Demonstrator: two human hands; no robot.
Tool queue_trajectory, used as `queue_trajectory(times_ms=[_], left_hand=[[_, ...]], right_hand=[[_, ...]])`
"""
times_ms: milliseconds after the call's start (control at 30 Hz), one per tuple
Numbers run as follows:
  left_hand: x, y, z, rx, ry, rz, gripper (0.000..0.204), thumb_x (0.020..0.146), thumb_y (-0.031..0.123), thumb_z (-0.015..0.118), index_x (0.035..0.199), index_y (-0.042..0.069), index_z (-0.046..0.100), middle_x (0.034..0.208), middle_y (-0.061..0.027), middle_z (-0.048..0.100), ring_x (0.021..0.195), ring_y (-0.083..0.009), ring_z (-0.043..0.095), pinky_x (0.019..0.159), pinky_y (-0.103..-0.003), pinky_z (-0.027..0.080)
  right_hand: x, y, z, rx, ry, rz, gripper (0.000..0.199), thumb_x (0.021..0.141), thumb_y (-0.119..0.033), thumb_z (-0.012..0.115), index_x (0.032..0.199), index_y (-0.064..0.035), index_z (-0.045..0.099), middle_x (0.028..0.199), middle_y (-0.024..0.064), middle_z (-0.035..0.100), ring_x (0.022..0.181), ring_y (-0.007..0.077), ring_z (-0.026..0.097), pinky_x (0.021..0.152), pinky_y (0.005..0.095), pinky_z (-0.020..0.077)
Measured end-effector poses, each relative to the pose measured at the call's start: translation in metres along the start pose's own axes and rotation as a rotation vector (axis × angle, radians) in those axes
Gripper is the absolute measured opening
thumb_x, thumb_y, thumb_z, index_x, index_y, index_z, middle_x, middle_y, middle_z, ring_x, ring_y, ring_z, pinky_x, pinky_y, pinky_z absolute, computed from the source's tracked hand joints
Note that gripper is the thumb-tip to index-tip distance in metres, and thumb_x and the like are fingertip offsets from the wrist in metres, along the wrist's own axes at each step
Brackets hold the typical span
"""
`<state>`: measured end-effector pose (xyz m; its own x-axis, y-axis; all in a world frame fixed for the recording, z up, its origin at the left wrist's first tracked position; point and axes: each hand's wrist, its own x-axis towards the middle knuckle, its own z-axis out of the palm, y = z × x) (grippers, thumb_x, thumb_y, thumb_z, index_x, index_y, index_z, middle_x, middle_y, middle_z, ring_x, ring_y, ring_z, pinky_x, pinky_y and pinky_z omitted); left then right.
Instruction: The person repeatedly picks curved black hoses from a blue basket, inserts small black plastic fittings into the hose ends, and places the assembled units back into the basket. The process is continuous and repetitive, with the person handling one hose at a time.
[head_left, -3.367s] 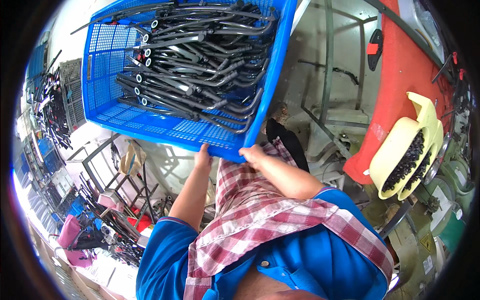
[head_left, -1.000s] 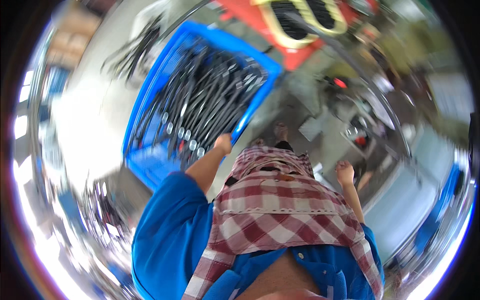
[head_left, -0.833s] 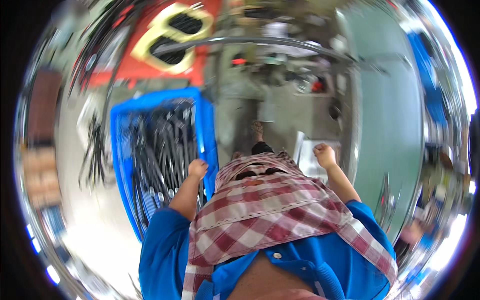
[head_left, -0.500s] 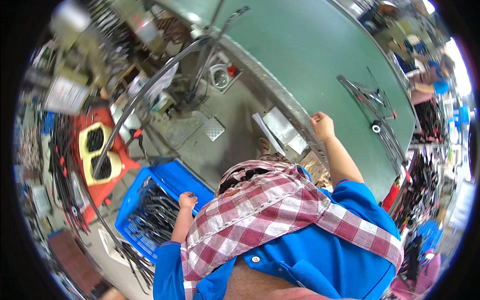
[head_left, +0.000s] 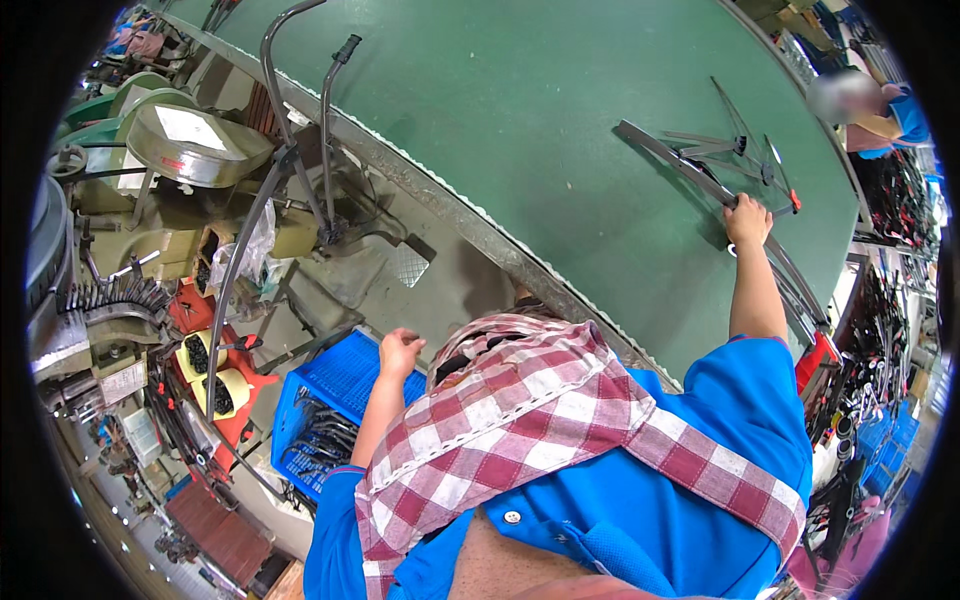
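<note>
My right hand (head_left: 748, 221) is closed round the dark bar of a folding metal frame (head_left: 672, 158) at the right of the green table. The frame has long parallel bars, thin hinged rods and red end pieces. My left hand (head_left: 401, 350) is in the air beside my apron, above the edge of a blue plastic basket (head_left: 355, 375). Its fingers are loosely bent and apart, with nothing visible in them. Several dark bent metal parts (head_left: 322, 435) lie in the basket.
The green table (head_left: 480, 130) has a worn metal edge. A bent bar stand (head_left: 245, 235) rises at the left, near a machine (head_left: 195, 145) and yellow trays of small black parts (head_left: 215, 395). Piled frames (head_left: 850, 370) stand at the right. Another person (head_left: 885, 120) is at the far right.
My right hand has moved from the table's near edge out to the right and taken hold of the metal frame. My left hand has risen slightly. The view has turned.
</note>
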<state>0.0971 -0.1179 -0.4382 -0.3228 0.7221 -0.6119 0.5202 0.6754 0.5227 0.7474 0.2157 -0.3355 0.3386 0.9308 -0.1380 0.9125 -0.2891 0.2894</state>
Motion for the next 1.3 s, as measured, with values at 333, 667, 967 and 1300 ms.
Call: queue_trajectory(times_ms=[333, 667, 967, 1300], left_hand=[[0.058, 0.252, -0.021, -0.183, -0.095, 0.383, 0.015, 0.094, 0.008, 0.047, 0.091, 0.002, 0.060, 0.073, -0.0083, 0.061, 0.067, -0.0156, 0.061, 0.064, -0.031, 0.050], [0.070, 0.333, 0.054, 0.557, 0.058, 0.692, 0.043, 0.094, 0.044, 0.058, 0.093, 0.002, 0.071, 0.100, -0.0212, 0.061, 0.099, -0.0390, 0.059, 0.087, -0.050, 0.048], [0.078, 0.270, 0.054, 0.330, -0.047, 0.594, 0.043, 0.094, 0.046, 0.058, 0.110, 0.006, 0.065, 0.116, -0.0145, 0.062, 0.112, -0.0348, 0.055, 0.098, -0.046, 0.045], [0.047, 0.284, 0.018, 0.209, -0.345, 0.531, 0.043, 0.098, 0.046, 0.054, 0.096, 0.004, 0.065, 0.084, -0.0206, 0.064, 0.092, -0.0427, 0.061, 0.082, -0.050, 0.049]], right_hand=[[-0.083, -0.036, -0.025, 0.217, 0.038, -0.396, 0.029, 0.078, -0.030, 0.074, 0.102, -0.0144, 0.069, 0.083, 0.0077, 0.073, 0.085, 0.0292, 0.069, 0.086, 0.0439, 0.0453], [-0.166, -0.113, -0.076, 0.721, 0.114, -0.545, 0.047, 0.079, -0.033, 0.077, 0.116, -0.0062, 0.062, 0.108, 0.0173, 0.067, 0.108, 0.0354, 0.061, 0.096, 0.0474, 0.0440], [-0.023, -0.095, 0.005, 0.497, -0.093, -0.321, 0.055, 0.098, -0.052, 0.052, 0.101, 0.0012, 0.065, 0.090, 0.0254, 0.069, 0.093, 0.0448, 0.065, 0.084, 0.0486, 0.0508], [-0.098, -0.115, -0.096, 0.282, -0.088, -0.416, 0.059, 0.099, -0.054, 0.047, 0.074, -0.0020, 0.060, 0.072, 0.0224, 0.063, 0.073, 0.0444, 0.061, 0.066, 0.0505, 0.0467]])
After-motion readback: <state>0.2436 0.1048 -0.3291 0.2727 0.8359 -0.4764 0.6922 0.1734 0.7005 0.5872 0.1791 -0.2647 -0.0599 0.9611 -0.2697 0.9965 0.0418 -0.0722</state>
